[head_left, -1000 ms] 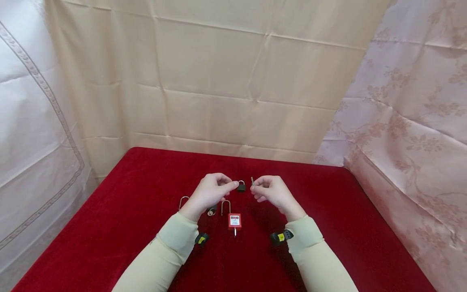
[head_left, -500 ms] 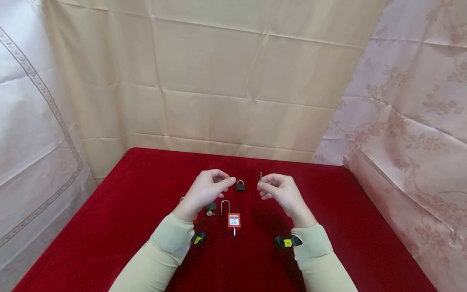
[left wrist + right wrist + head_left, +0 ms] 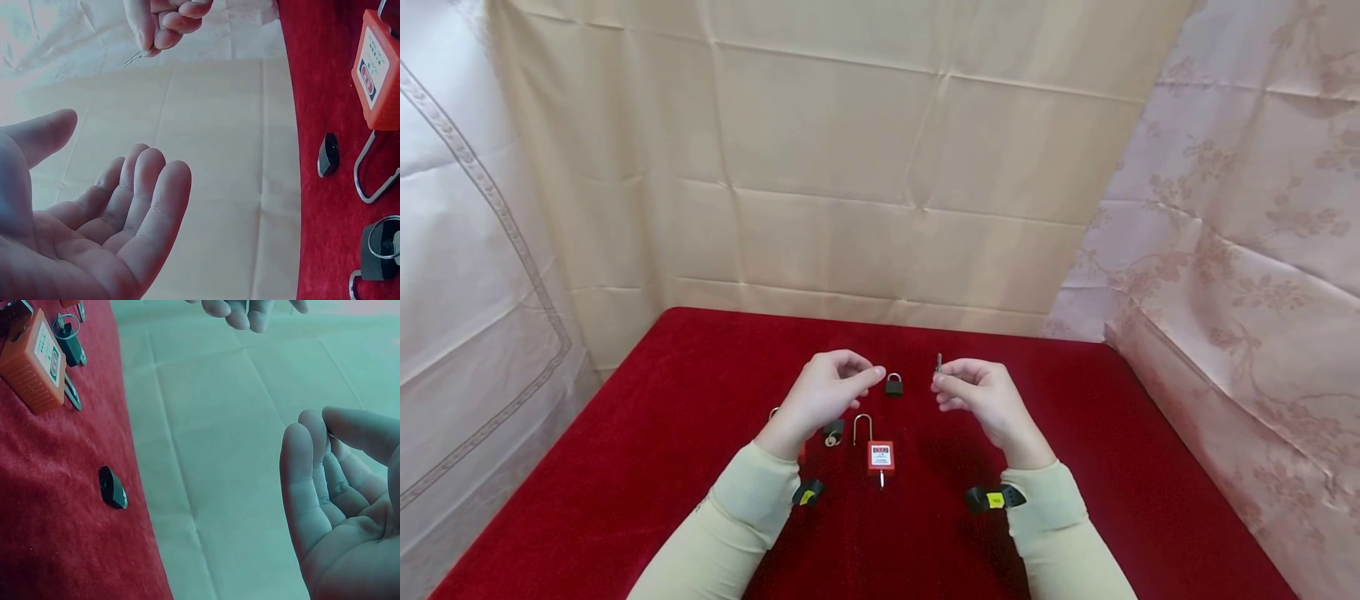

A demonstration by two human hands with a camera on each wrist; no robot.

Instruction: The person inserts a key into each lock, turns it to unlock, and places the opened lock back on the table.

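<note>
My right hand (image 3: 981,396) pinches a small key (image 3: 938,363) between thumb and fingertips, raised above the table. In the left wrist view the key (image 3: 132,59) shows as a thin metal blade sticking out of that hand. My left hand (image 3: 106,212) holds nothing, its thumb apart from the loosely bent fingers. Between the two hands, on the red cloth, is a small black padlock (image 3: 893,387) with its shackle towards the far side. The left hand is nearer to it. In the right wrist view the right fingers hide the key.
Nearer the person lies a red padlock (image 3: 881,457), its long shackle (image 3: 862,423) swung open and a key in its base. Left of it is a black padlock (image 3: 832,428) with keys on a ring. Another red padlock (image 3: 802,453) is mostly hidden behind the left wrist. Curtains surround the table.
The hands have moved apart: my right hand went right with the key, and my left hand drew back a little left from the small black padlock. Both are almost still over the last half second.
</note>
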